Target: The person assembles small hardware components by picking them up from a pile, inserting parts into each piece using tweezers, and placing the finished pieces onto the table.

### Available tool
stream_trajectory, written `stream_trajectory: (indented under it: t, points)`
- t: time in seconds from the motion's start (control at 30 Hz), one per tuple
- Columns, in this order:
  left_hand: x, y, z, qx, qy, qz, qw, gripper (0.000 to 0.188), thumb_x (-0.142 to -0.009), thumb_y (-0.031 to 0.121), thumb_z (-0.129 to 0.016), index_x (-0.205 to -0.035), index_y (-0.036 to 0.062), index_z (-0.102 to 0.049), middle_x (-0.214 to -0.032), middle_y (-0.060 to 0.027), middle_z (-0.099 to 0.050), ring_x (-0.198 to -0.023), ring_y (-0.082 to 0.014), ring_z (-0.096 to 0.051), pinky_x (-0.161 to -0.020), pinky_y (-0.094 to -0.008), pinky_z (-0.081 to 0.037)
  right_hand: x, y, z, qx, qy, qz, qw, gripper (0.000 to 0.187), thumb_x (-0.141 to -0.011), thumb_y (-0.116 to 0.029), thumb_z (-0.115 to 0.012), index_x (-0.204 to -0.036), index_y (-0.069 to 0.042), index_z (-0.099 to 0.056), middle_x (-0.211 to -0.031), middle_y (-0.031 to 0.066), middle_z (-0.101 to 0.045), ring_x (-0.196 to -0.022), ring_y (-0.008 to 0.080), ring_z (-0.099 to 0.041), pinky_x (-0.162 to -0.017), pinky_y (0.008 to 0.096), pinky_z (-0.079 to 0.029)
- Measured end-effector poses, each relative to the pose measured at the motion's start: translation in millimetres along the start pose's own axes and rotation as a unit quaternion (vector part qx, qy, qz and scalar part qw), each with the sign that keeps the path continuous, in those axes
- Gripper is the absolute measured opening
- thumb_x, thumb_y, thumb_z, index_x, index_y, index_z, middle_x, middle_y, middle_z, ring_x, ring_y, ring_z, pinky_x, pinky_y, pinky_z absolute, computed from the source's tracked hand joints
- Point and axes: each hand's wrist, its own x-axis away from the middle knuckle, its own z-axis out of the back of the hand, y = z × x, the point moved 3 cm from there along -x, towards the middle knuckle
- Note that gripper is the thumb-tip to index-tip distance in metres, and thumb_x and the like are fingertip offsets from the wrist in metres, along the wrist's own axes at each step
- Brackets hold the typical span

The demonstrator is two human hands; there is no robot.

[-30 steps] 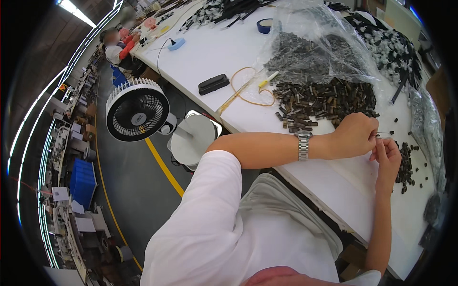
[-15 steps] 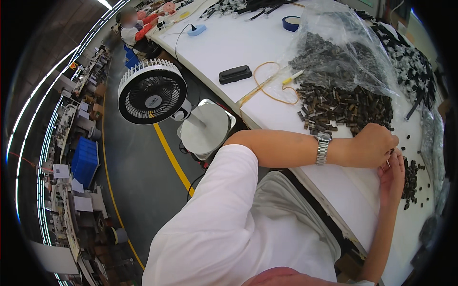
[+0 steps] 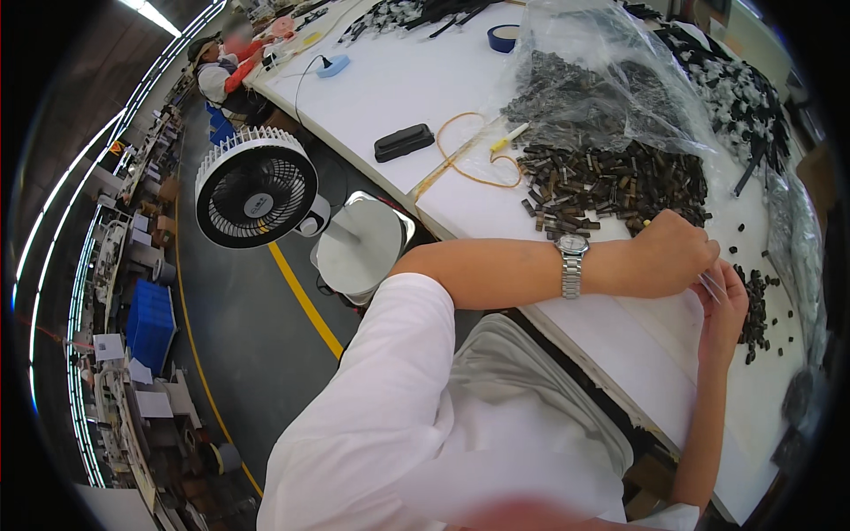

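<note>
My left hand [image 3: 668, 257], with a steel watch [image 3: 572, 258] on its wrist, is closed into a loose fist above the table's near edge. Its fingertips are turned away, so whatever they pinch is hidden. Touching it from the right is my right hand [image 3: 724, 310], palm up with fingers bent. A thin, pale, see-through strip [image 3: 712, 286] shows between the two hands, lying against the right fingers. Just beyond the left hand spreads a heap of small dark brown tube-like pieces [image 3: 611, 181]. Small black pieces [image 3: 755, 310] lie scattered to the right of my right hand.
A clear plastic bag [image 3: 611, 62] of dark pieces lies behind the heap. On the white table [image 3: 381, 88] are a black case [image 3: 404, 142], an orange cord [image 3: 447, 146], a yellow-white pen-like tool [image 3: 509, 137] and blue tape [image 3: 503, 38]. A fan [image 3: 257, 190] stands left; a co-worker [image 3: 226, 80] sits far off.
My view has shifted, so the scene sits a little further left. Both hands stay together; the thin see-through strip now shows between them, where a small dark bit showed before.
</note>
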Motion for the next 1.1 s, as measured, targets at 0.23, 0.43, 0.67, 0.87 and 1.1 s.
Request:
stream_trajectory:
  t: [0.23, 0.43, 0.67, 0.87, 1.1]
  points:
    - [-2, -9, 1, 0.07, 0.029, 0.023, 0.997, 0.015, -0.079, 0.012, -0.079, -0.08, 0.0045, -0.066, -0.077, -0.0152, -0.069, -0.075, -0.0355, -0.072, -0.063, -0.0449, -0.054, 9, -19, -12, 0.04, -0.035, 0.007, 0.999, 0.025, -0.105, -0.023, -0.067, -0.109, 0.002, -0.07, -0.1, 0.0058, -0.074, -0.092, 0.0129, -0.07, -0.087, 0.0306, -0.058]
    - [-7, -18, 12, 0.151, -0.052, 0.104, 0.982, 0.016, -0.088, 0.003, -0.073, -0.104, 0.0017, -0.075, -0.076, -0.0092, -0.069, -0.067, -0.013, -0.064, -0.063, -0.0279, -0.05, 5, -22, -9, -0.042, -0.066, 0.011, 0.997, 0.02, -0.101, -0.016, -0.071, -0.109, 0.003, -0.071, -0.098, 0.0101, -0.077, -0.081, 0.0139, -0.071, -0.082, 0.0306, -0.061]
    - [-11, -33, 6, 0.365, -0.107, 0.168, 0.909, 0.014, -0.098, 0.01, -0.071, -0.106, -0.0006, -0.075, -0.086, -0.0008, -0.073, -0.071, -0.0043, -0.061, -0.061, -0.0209, -0.044, 7, -28, 1, -0.046, -0.109, 0.007, 0.993, 0.02, -0.102, -0.014, -0.069, -0.109, 0.005, -0.07, -0.098, 0.0126, -0.077, -0.085, 0.0165, -0.075, -0.083, 0.0313, -0.062]
    - [-17, -31, 12, 0.467, -0.191, 0.267, 0.821, 0.018, -0.093, 0.02, -0.079, -0.099, 0.0033, -0.075, -0.076, 0.0025, -0.064, -0.059, -0.0002, -0.045, -0.051, -0.0197, -0.029, 14, -42, 3, 0.017, -0.167, 0.025, 0.986, 0.019, -0.104, -0.015, -0.065, -0.109, 0.003, -0.066, -0.097, 0.0127, -0.077, -0.084, 0.0175, -0.076, -0.083, 0.0316, -0.059]
    - [-7, -39, -2, 0.563, -0.228, 0.262, 0.75, 0.018, -0.095, 0.021, -0.078, -0.101, 0.0065, -0.07, -0.074, 0.0026, -0.061, -0.054, 0.0008, -0.038, -0.048, -0.0199, -0.022, 17, -50, 0, 0.11, -0.195, 0.022, 0.974, 0.013, -0.106, -0.009, -0.062, -0.109, 0.003, -0.065, -0.094, 0.0115, -0.076, -0.082, 0.0162, -0.075, -0.08, 0.0288, -0.057]
